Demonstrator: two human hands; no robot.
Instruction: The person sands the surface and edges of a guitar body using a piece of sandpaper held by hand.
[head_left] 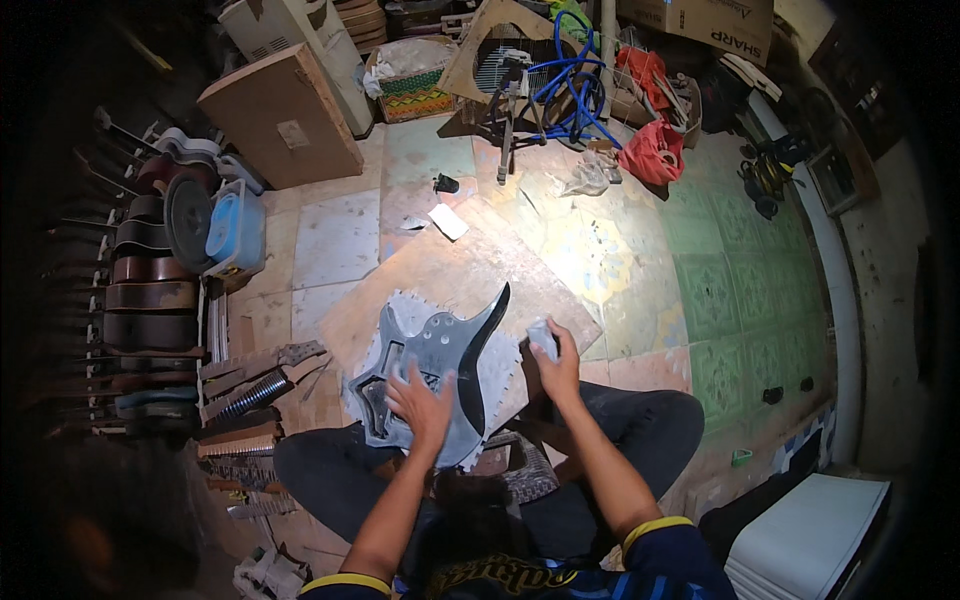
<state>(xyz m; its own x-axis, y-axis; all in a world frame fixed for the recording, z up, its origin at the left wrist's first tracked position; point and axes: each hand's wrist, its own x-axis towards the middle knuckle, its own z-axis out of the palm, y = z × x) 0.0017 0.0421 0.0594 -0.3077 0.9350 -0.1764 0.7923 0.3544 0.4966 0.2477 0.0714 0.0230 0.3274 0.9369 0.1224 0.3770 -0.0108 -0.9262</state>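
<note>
Head view: the gray guitar body (432, 340) lies on the near board (560, 290). The left hand (420, 403) spreads its fingers over it (blurred, contact unclear); the right hand (558, 366) pinches a pale block (542, 338). Probably sanding; next calls for block against body.

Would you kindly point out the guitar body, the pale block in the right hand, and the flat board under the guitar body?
Guitar body (455, 352), head view: its grey upper face.
Pale block (541, 335), head view: its exposed face.
Flat board (500, 255), head view: a bare part beyond the guitar body.
</note>
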